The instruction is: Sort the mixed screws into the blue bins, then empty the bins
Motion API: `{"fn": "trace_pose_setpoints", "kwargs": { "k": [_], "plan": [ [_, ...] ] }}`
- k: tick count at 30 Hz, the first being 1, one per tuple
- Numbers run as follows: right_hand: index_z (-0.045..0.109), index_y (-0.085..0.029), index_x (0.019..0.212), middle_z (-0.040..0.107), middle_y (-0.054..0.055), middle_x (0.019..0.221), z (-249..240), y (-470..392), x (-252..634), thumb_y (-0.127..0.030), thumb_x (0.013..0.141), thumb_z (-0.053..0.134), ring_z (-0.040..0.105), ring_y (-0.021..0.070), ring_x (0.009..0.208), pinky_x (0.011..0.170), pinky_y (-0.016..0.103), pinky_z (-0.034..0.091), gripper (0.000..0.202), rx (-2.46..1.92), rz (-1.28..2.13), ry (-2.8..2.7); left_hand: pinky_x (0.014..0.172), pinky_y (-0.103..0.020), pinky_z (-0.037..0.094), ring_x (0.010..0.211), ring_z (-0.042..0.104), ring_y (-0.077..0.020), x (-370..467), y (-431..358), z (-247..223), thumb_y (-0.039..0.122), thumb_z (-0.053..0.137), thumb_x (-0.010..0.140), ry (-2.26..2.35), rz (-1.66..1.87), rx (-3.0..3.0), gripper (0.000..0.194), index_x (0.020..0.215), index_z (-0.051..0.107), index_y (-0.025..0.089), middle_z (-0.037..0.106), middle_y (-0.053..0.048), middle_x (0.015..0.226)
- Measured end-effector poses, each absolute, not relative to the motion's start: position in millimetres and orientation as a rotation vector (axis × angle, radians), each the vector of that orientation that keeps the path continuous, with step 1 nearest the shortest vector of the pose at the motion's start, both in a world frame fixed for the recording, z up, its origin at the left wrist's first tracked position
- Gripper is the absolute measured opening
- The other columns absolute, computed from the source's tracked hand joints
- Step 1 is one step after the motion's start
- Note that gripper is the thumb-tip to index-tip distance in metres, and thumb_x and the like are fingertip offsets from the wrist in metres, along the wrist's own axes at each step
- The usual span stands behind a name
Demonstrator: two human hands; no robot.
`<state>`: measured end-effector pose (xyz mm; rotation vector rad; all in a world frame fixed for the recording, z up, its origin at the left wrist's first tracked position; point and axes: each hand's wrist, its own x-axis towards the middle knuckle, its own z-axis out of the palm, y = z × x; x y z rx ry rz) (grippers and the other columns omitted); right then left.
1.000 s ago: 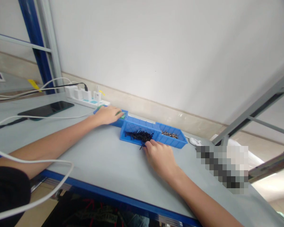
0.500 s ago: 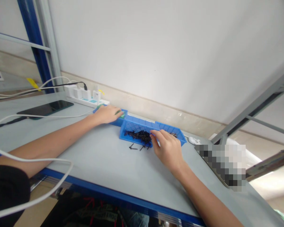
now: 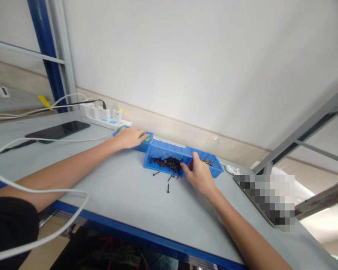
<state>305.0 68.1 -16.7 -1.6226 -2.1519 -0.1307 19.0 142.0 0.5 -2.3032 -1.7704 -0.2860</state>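
Observation:
Black screws [image 3: 171,163] lie heaped in the middle blue bin [image 3: 169,147], which is tipped with its open side towards me. My right hand [image 3: 200,173] grips this bin's right end, the thumb at the opening and the fingers over the wall. Several screws have spilled before the bin, among them a single screw [image 3: 168,188] nearest me. My left hand [image 3: 131,138] lies with fingers stretched out over the left blue bin [image 3: 141,146], where green pieces [image 3: 148,138] show under the fingertips. Behind my right hand, the right blue bin [image 3: 215,171] holds small shiny metal parts [image 3: 207,162].
A power strip [image 3: 107,122] with chargers stands behind a dark phone [image 3: 59,131] at the left. A white cable [image 3: 45,190] loops across the left front. White earphones [image 3: 232,170] and a pixelated device [image 3: 266,202] lie at the right. Metal frame bars [image 3: 294,135] rise beyond.
My right hand has shifted from pinching over the screws to the bin's right end. Loose screws before the bin lie differently, one now closer to me. My left hand stays put.

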Motion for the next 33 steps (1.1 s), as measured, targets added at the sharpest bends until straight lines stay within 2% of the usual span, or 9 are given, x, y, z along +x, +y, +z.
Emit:
{"fn": "trace_pose_setpoints", "kwargs": {
  "k": [4,17,33],
  "plan": [
    [0.043,-0.018,0.093,0.062,0.002,0.068,-16.0,70.7,304.2,-0.035,0.085,0.055,0.060,0.0217,0.064,0.056,0.028,0.032,0.022,-1.662,-0.175,-2.199,0.087,-0.038,0.042,0.108,0.057,-0.0265,18.4,143.1,-0.4,0.053,0.021,0.093,-1.780,-0.291,-2.296,0.051,0.110,0.061,0.026,0.065,-0.006,0.114],
    [0.049,-0.021,0.073,0.063,0.001,0.063,-11.2,67.0,305.6,-0.041,0.083,0.058,0.061,0.0201,0.060,0.053,0.028,0.032,0.025,-1.591,-0.346,-2.216,0.089,-0.040,0.041,0.109,0.056,-0.0274,18.1,142.4,0.0,0.054,0.019,0.092,-1.781,-0.305,-2.317,0.053,0.111,0.060,0.027,0.064,-0.005,0.118],
    [0.049,-0.020,0.073,0.063,0.002,0.061,-17.9,66.8,299.9,-0.040,0.086,0.056,0.061,0.0189,0.057,0.052,0.026,0.032,0.025,-1.497,-0.281,-2.199,0.088,-0.040,0.041,0.109,0.056,-0.0278,18.3,140.9,1.2,0.051,0.019,0.092,-1.770,-0.301,-2.327,0.053,0.113,0.060,0.025,0.065,-0.008,0.114]
  ]
}}
